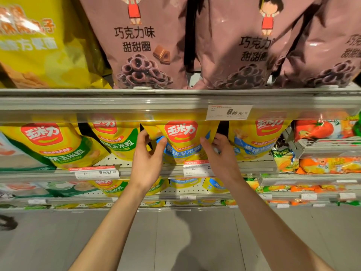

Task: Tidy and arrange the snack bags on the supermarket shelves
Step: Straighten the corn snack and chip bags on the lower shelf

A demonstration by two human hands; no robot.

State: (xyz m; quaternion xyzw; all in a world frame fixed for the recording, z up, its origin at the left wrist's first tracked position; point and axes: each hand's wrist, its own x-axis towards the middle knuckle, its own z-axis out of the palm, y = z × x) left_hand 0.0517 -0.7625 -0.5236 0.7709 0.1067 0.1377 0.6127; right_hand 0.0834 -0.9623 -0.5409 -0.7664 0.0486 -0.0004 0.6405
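Observation:
A yellow corn snack bag with a blue band [182,141] stands on the middle shelf [254,165], in the centre of the head view. My left hand [149,153] grips its left edge, thumb on the front and fingers curled behind. My right hand [218,151] grips its right edge the same way. Another blue-band corn bag [259,137] stands just to the right. Two green-band corn bags [58,145] [115,137] stand to the left.
Large pink chocolate ring bags [140,42] [252,45] and a yellow bag [39,42] fill the shelf above. Price tags [228,112] [96,172] hang on the shelf rails. Orange and tomato snack bags [324,132] sit at the right. Lower shelves hold more corn bags above grey floor [175,241].

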